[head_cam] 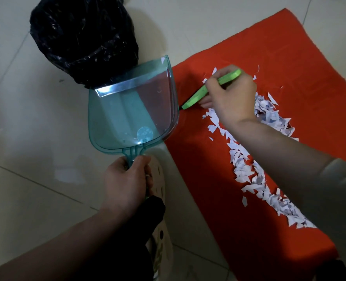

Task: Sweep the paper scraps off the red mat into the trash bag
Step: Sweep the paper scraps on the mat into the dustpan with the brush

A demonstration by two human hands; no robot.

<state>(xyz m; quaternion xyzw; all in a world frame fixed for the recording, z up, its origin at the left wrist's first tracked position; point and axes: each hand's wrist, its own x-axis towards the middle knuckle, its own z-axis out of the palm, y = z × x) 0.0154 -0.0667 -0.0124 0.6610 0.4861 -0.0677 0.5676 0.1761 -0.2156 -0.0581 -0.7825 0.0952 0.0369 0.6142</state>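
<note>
A red mat (302, 57) lies on the tiled floor at the right. White paper scraps (247, 163) run across it in a long diagonal band. My right hand (232, 100) grips a green hand brush (200, 94) at the upper end of that band; its bristles are hidden. My left hand (125, 183) holds the handle of a clear teal dustpan (131, 110), which sits just left of the mat's edge with nothing visible inside it. A black trash bag (83, 39) stands behind the dustpan at the upper left.
Pale floor tiles (26, 138) spread to the left and front. A pale perforated slipper (160, 191) and a dark trouser leg lie beneath my left wrist, close to the mat's left edge.
</note>
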